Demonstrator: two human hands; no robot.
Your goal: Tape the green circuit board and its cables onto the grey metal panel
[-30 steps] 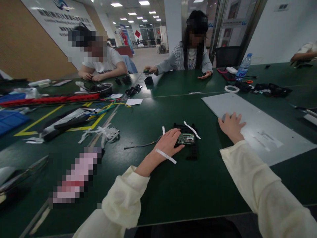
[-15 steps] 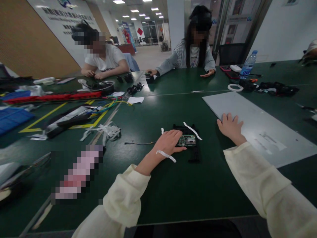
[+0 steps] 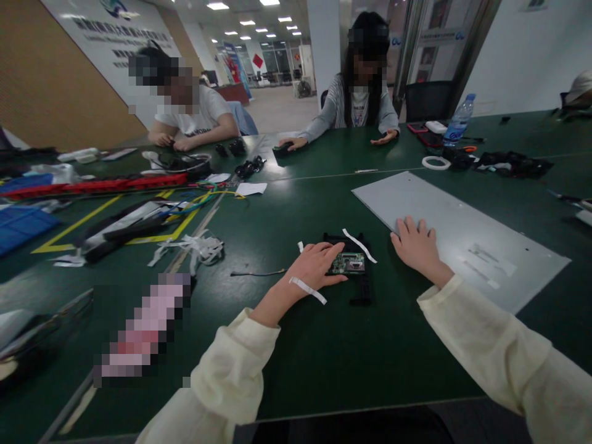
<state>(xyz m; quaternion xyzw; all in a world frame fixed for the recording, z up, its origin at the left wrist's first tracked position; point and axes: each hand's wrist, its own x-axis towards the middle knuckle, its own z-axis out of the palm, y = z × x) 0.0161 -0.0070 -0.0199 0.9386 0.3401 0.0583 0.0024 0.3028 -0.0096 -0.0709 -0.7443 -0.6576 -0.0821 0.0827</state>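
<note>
My left hand [image 3: 314, 266] lies over the left part of a small green circuit board [image 3: 354, 264], forefinger along its far side and thumb along its near side. The board sits on a black plastic frame [image 3: 363, 290], partly hidden by my hand. One white tape strip [image 3: 359, 245] crosses the frame's far right corner; another strip [image 3: 308, 290] sticks to the back of my left hand. My right hand [image 3: 420, 250] is open, fingers spread on the left part of a flat grey panel [image 3: 462, 228]. A thin dark cable [image 3: 256, 273] runs left from my left hand.
Crumpled white strips [image 3: 203, 248] and a pixelated pink object [image 3: 148, 327] lie left. Farther back are a black-and-silver bundle [image 3: 129, 228] and a red strip [image 3: 102, 185]. A tape roll [image 3: 435, 163] and water bottle [image 3: 460, 120] stand behind the panel. Two people sit across the table.
The grey panel has slid left, closer to the black frame, and my right hand has moved left with it. My left hand and the circuit board stay nearly where they were.
</note>
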